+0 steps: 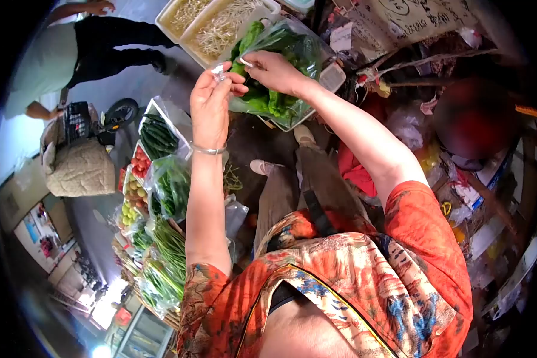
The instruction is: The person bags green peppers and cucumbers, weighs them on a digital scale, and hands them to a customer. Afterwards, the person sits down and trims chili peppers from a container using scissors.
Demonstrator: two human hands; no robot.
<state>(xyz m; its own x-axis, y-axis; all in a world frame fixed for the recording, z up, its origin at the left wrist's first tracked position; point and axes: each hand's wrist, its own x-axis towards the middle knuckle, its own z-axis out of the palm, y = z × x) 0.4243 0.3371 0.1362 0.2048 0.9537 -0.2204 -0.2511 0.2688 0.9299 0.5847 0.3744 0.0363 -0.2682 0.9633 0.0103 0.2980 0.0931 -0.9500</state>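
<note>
My left hand, with a bangle on its wrist, is raised beside a clear plastic bag of green peppers. Between its thumb and fingers it pinches a small crumpled piece of whitish clear plastic. Over the peppers, my right hand has its fingers curled together. A thin white bit shows at those fingertips, too small to name. The bag lies open, and long green peppers show inside it.
A white tray of bean sprouts stands beyond the peppers. To the left are cucumbers, tomatoes and long green vegetables. Another person stands by a scooter. Clutter and a cardboard sheet lie at right.
</note>
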